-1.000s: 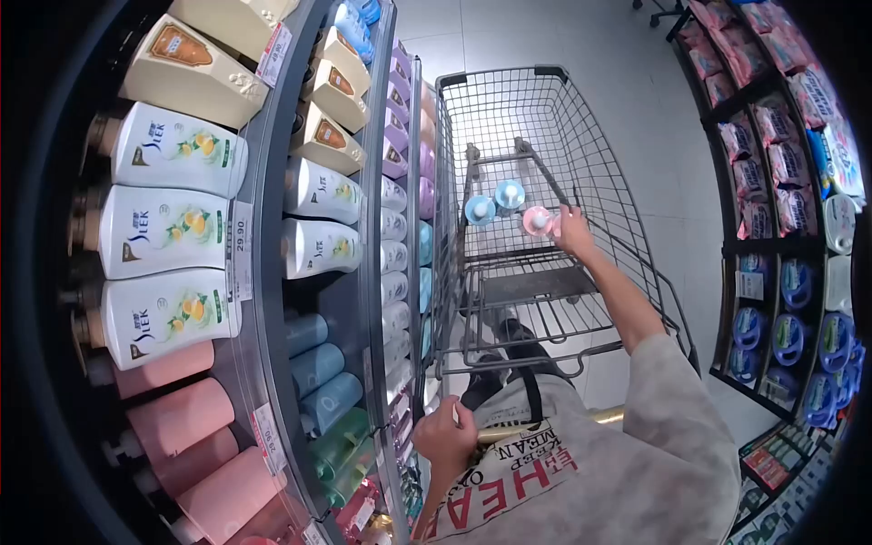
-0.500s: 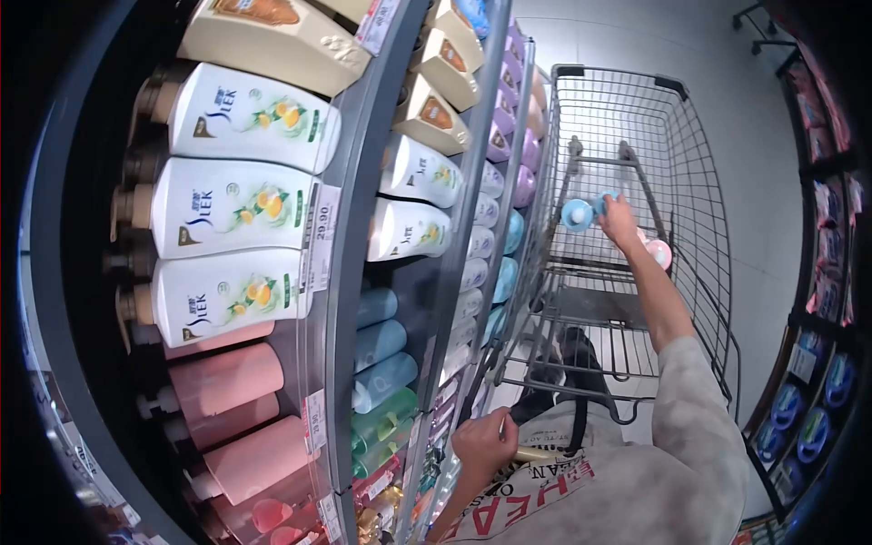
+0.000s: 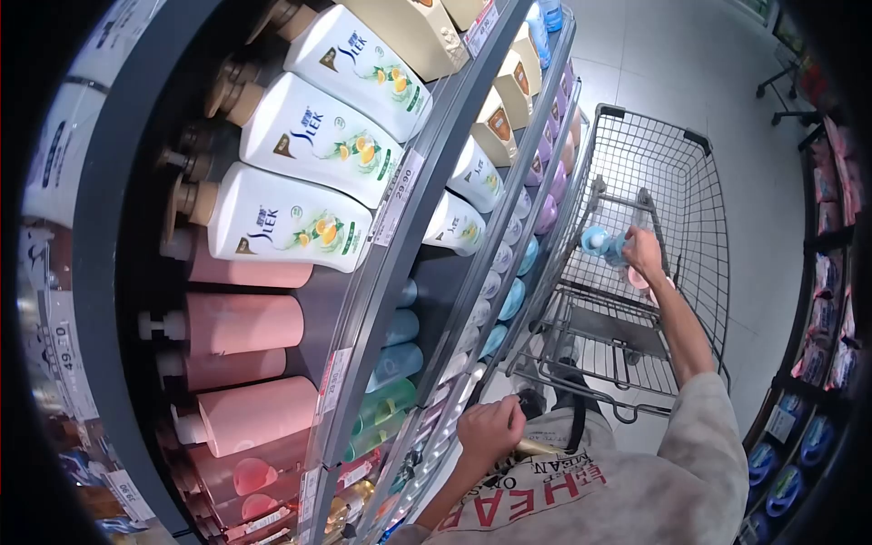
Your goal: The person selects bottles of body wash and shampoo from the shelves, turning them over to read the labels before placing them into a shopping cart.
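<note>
My right hand [image 3: 643,252] reaches down into the wire shopping cart [image 3: 714,204], fingers closed round a light blue bottle [image 3: 619,249]. Another light blue bottle [image 3: 595,240] lies just left of it in the basket. A pink bottle [image 3: 637,278] shows partly behind my right wrist. My left hand [image 3: 491,429] is curled in front of my body, near the shelf. A tan, strip-like thing [image 3: 540,448] shows beside it; what the fingers hold, if anything, is hidden.
Shelves on the left bear white pump bottles [image 3: 322,150], pink pump bottles [image 3: 245,324], blue bottles [image 3: 400,361] and green bottles [image 3: 386,405]. Cream boxes [image 3: 495,127] stand farther along. A dark rack [image 3: 817,241] with packaged goods lines the right. The cart stands close to the left shelf.
The view has turned, so shelves and cart appear shifted right, the cart lower too. My right hand stays in the cart at the blue bottles; my left hand remains curled.
</note>
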The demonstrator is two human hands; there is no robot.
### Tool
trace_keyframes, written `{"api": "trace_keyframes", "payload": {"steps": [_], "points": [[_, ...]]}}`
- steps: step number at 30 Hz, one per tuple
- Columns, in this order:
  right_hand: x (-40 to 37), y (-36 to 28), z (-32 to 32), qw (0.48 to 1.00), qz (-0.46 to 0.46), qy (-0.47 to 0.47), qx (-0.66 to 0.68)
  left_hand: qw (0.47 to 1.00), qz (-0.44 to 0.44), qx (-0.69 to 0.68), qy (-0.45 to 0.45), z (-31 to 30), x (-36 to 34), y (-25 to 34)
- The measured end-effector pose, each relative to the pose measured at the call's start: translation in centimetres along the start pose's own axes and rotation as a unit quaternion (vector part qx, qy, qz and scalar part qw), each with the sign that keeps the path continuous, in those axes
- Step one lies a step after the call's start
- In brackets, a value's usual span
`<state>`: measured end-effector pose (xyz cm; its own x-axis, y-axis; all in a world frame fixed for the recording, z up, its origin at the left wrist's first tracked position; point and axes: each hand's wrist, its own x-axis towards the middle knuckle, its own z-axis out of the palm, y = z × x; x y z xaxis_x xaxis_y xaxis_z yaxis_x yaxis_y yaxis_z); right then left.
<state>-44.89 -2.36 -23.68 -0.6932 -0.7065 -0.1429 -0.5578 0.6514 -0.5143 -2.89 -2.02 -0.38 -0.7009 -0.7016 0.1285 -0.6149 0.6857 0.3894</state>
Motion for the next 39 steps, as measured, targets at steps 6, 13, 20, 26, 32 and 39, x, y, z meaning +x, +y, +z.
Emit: {"api": "trace_keyframes", "payload": {"steps": [6,13,20,26,32,39], "points": [[-4.9,-8.5,-13.0,0.994,-0.103,-0.023,-0.011,0.996,-0.047,-0.029,-0.073,-0.3,0.5,0.3],[-11.1,-20.6,-25.0,0.971,-0.209,-0.084,0.077,0.885,-0.143,-0.413,-0.162,1.5,5.8,1.1],[-17.4,-29.0,-28.5,0.933,-0.3,-0.151,0.132,0.94,0.049,-0.322,0.103,0.6,9.9,2.8],[-19.3,-31.1,-24.5,0.871,-0.437,-0.095,0.204,0.946,-0.026,-0.311,0.089,-0.7,9.2,-1.0],[-21.8,-25.3,-19.9,0.855,-0.325,-0.161,0.371,0.891,-0.027,-0.393,0.226,0.2,8.6,-9.2],[-26.3,-17.1,-11.2,0.916,-0.123,-0.24,0.297,0.906,0.016,-0.319,0.277,3.4,8.2,-14.8]]}}
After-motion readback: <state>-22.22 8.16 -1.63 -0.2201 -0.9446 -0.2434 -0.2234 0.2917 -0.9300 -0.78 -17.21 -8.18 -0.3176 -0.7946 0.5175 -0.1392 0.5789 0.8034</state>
